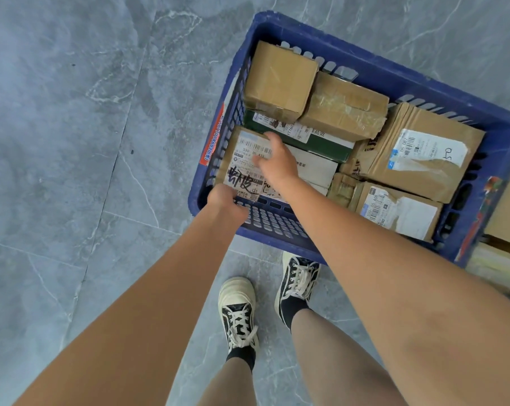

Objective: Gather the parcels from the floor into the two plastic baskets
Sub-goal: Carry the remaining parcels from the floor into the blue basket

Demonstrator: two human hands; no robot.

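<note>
Parcel, flat cardboard with white label and dark scrawl, sits at near-left corner inside blue basket, against left wall. Held by both hands: left hand grips near edge, fingers curled under it at basket's near rim; right hand lies on top, thumb and fingers spread and bent over the label. Basket on grey tiled floor, packed with more boxes: two brown boxes stacked at far left, green box beneath them, white box just right of held parcel, labelled cartons along right side. Second stack of cardboard outside basket at right edge, partly cut off. Sneakers on floor just near of basket.
</note>
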